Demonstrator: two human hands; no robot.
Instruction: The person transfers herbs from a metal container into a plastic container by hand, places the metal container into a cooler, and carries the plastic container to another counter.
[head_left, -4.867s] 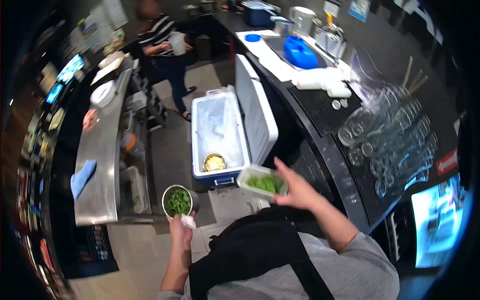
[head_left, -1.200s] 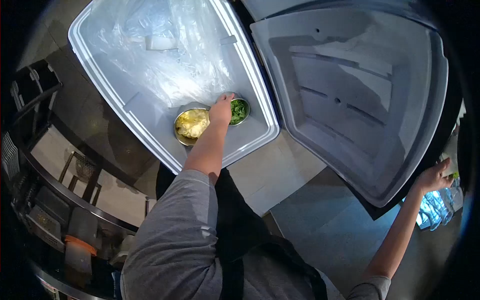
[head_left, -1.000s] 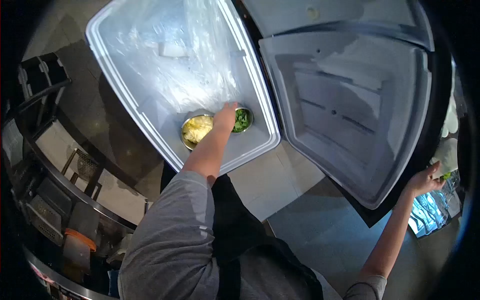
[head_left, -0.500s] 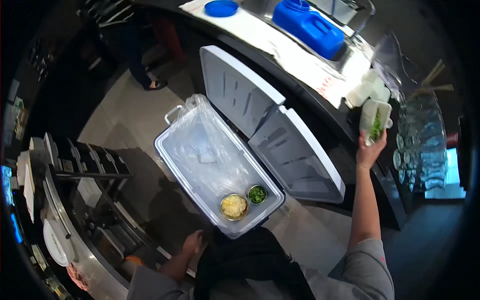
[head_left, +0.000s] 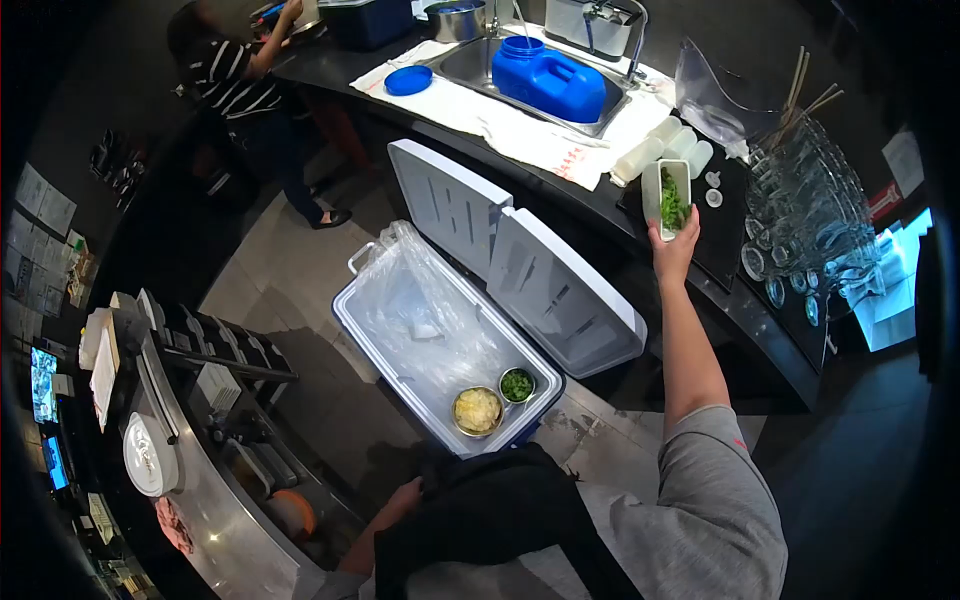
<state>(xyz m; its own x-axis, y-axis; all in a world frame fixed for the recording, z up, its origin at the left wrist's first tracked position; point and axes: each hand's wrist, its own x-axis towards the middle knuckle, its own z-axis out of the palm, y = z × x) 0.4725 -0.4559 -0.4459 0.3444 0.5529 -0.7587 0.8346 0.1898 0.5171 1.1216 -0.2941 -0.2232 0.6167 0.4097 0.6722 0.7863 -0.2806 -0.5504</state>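
Observation:
My right hand (head_left: pixel 677 247) reaches over the dark counter at the right, its fingers wrapped around the near end of a white plastic container (head_left: pixel 652 190). Chopped greens (head_left: pixel 672 203) lie inside it. Low beside my dark apron hangs my left hand (head_left: pixel 404 497), its fingers partly hidden, with no object visible in it. In front of me stands an open cooler box (head_left: pixel 400 378) with a clear plastic bag (head_left: pixel 395 285) in it. At its near end sit a bowl of pale yellow chopped food (head_left: pixel 477 411) and a smaller bowl of chopped greens (head_left: pixel 516 385).
Two raised lids (head_left: pixel 570 295) stand between the cooler and counter. A blue jug (head_left: pixel 545 82) lies in the sink (head_left: pixel 462 65). Squeeze bottles (head_left: pixel 640 158) and glasses (head_left: pixel 800 225) crowd the counter's right. A co-worker (head_left: pixel 240 100) stands far left; a steel worktop (head_left: pixel 225 530) runs along my left.
The view has shifted, showing more of the sink and the co-worker. My right hand still holds the container, now more level with its open top toward me. My left hand is nearer the apron.

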